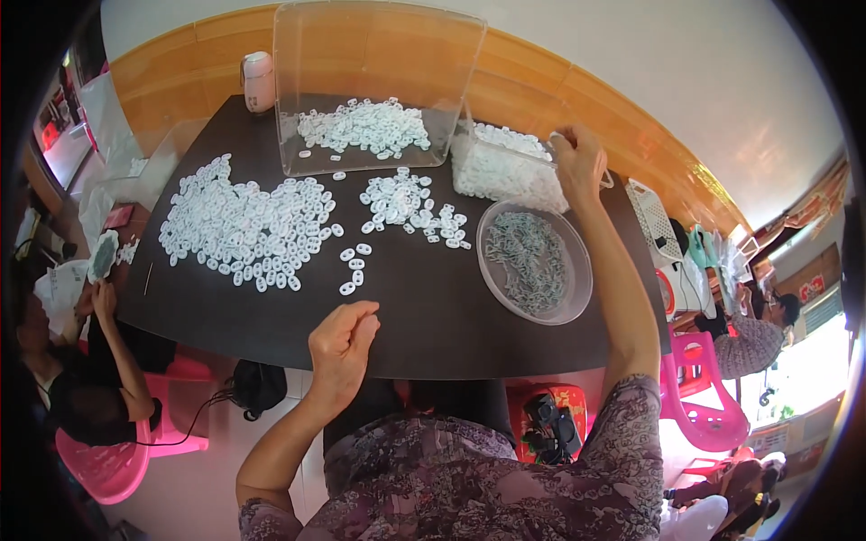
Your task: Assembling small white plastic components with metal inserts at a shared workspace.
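My left hand (343, 347) is half curled above the table's near edge, thumb and forefinger together; anything between them is hidden. Just beyond it lie several loose white oval pieces with two holes (357, 264). My right hand (580, 160) reaches to the right end of a clear box (505, 180) filled with white pieces. Its fingers are bent at the rim, and what they grip is too small to make out. Below that forearm stands a round clear tub (577, 293) with many small grey-green screw-like parts (528, 261).
A large pile of white pieces (248, 225) covers the table's left; a smaller one (397, 198) lies mid-table. Behind stands a tilted clear bin (379, 54) with more pieces, beside a pink bottle (258, 83). Another person (99, 361) sits left; a pink chair (704, 397) stands right.
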Available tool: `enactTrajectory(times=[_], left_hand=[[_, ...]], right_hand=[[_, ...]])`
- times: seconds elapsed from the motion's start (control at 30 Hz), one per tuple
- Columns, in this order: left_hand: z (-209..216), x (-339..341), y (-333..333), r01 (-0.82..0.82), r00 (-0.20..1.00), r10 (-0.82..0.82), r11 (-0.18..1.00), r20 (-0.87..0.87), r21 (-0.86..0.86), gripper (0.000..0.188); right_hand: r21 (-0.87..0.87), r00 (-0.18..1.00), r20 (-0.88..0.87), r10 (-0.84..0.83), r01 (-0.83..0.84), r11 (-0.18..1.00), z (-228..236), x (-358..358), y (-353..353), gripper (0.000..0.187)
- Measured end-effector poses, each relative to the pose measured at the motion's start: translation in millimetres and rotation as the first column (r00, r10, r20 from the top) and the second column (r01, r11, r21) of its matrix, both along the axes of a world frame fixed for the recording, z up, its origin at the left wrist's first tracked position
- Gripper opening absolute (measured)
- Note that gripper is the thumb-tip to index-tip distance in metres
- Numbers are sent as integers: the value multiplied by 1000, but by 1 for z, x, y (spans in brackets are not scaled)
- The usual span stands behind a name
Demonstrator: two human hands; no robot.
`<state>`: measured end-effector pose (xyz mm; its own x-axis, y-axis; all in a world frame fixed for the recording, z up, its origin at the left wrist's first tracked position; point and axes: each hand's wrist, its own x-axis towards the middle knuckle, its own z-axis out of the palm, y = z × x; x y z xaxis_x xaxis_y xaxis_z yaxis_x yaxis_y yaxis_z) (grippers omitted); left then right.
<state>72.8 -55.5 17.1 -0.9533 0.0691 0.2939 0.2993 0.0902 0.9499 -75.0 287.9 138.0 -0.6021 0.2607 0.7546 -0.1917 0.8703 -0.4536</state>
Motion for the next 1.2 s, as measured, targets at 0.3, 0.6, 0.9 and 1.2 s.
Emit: enactTrajectory(times=[0.3, 0.6, 0.9, 1.2], left_hand=[[24, -80, 25, -197, 829, -151, 822, -538, -534, 25], [-21, -170, 123, -200, 710, -422, 646, -563, -737, 28], [-23, -138, 99, -127, 601, -623, 544, -501, -829, 23], [5, -186, 48, -190, 896, -287, 444, -340, -876, 19]], right_hand=[[323, 970, 207, -130, 58, 945, -34, -35, 25, 21], [468, 963, -75, 260, -196, 862, -11, 45, -37, 15], [368, 947, 72, 314, -318, 874, -38, 79, -25, 15], [254, 925, 127, 359, -380, 889, -52, 83, -35, 11]])
